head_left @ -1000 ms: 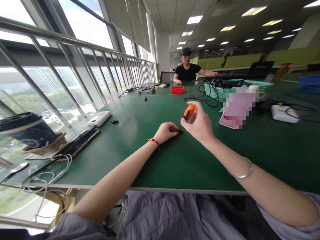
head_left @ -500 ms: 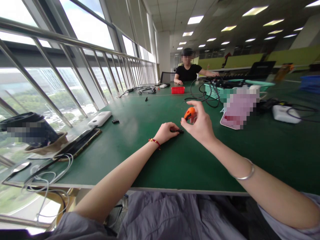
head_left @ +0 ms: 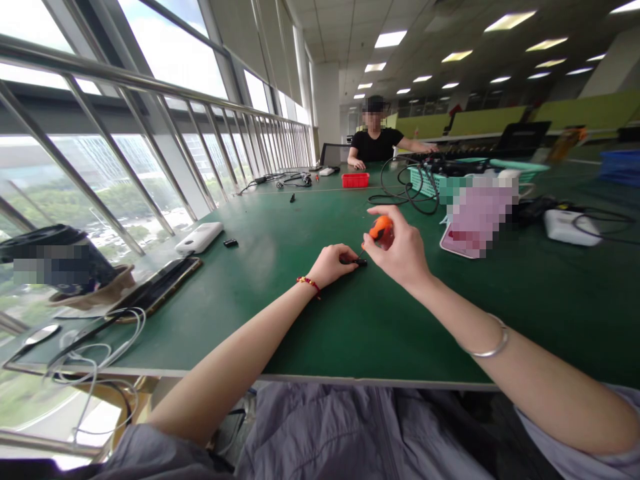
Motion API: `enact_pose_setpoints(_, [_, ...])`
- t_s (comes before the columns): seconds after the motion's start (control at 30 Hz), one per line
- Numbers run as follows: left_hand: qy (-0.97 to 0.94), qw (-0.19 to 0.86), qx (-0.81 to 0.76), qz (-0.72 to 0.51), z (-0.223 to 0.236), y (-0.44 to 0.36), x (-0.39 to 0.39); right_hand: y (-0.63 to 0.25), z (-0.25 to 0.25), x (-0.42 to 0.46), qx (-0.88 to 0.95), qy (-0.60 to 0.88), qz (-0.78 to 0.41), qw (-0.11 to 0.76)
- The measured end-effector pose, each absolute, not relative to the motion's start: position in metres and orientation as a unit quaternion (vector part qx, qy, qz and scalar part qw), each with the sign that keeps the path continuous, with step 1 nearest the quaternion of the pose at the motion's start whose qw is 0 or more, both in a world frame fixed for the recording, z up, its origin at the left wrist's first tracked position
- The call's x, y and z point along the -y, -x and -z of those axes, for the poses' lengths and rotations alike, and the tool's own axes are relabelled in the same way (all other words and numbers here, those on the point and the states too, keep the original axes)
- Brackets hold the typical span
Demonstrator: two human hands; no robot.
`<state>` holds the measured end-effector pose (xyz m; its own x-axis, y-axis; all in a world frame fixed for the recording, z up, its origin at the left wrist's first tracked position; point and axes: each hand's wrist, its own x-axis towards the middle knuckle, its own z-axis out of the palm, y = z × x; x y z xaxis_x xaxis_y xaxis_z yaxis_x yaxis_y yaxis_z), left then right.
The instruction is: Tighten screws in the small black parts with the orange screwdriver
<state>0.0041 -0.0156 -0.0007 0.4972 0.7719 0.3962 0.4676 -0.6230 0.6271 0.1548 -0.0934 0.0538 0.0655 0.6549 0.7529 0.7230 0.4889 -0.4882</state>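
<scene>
Broad glossy green worktop [head_left: 225, 320]. Turquoise perforated plastic basket [head_left: 425, 183] on it. Small red rectangular box [head_left: 355, 181] left of basket. Right hand [head_left: 403, 248], nearer than basket and left of it, fingers gripping orange-and-black tool with rounded handle [head_left: 383, 229], thin shaft downward. Left hand [head_left: 329, 264], farther left of basket, pinching small black oblong piece [head_left: 361, 263] at worktop; shaft-tip contact unclear.

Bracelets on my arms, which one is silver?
The smooth bangle on your right forearm is silver; the beaded bracelet on your left wrist is red and gold-coloured.
</scene>
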Motion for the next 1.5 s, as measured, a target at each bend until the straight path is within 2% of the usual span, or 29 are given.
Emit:
enact_pose_setpoints(0.1, [-0.833, 0.231, -0.373, -0.338, 0.0006, -0.0041, 0.0159, -0.1560, -0.0550, 0.0920, 0.676, 0.501, 0.045, 0.539])
enact_pose_setpoints(0.3, [-0.833, 0.240, -0.370, -0.333, 0.0011, -0.0041, 0.0152, -0.1531, -0.0542, 0.0946, 0.652, 0.563, 0.059, 0.504])
enact_pose_setpoints(0.43, [-0.833, 0.234, -0.374, -0.333, 0.0017, -0.0043, 0.0147, -0.1522, -0.0529, 0.0949, 0.668, 0.533, 0.023, 0.519])
enact_pose_setpoints(0.6, [-0.831, 0.232, -0.378, -0.336, 0.0012, -0.0049, 0.0154, -0.1552, -0.0536, 0.0922, 0.671, 0.497, 0.044, 0.549])
enact_pose_setpoints(0.73, [-0.833, 0.237, -0.373, -0.333, -0.0007, -0.0049, 0.0168, -0.1556, -0.0547, 0.0933, 0.668, 0.527, 0.078, 0.519])
enact_pose_setpoints(0.83, [-0.833, 0.237, -0.374, -0.332, -0.0012, -0.0049, 0.0172, -0.1548, -0.0545, 0.0943, 0.670, 0.542, 0.056, 0.504])
enact_pose_setpoints(1.07, [-0.832, 0.232, -0.377, -0.336, 0.0015, -0.0051, 0.0158, -0.1562, -0.0553, 0.0924, 0.649, 0.513, 0.014, 0.562])
enact_pose_setpoints(1.3, [-0.835, 0.229, -0.380, -0.325, 0.0008, -0.0046, 0.0152, -0.1546, -0.0555, 0.0945, 0.650, 0.545, 0.010, 0.530])
enact_pose_setpoints(1.5, [-0.833, 0.225, -0.381, -0.332, -0.0005, -0.0053, 0.0172, -0.1557, -0.0555, 0.0931, 0.646, 0.518, 0.030, 0.560])
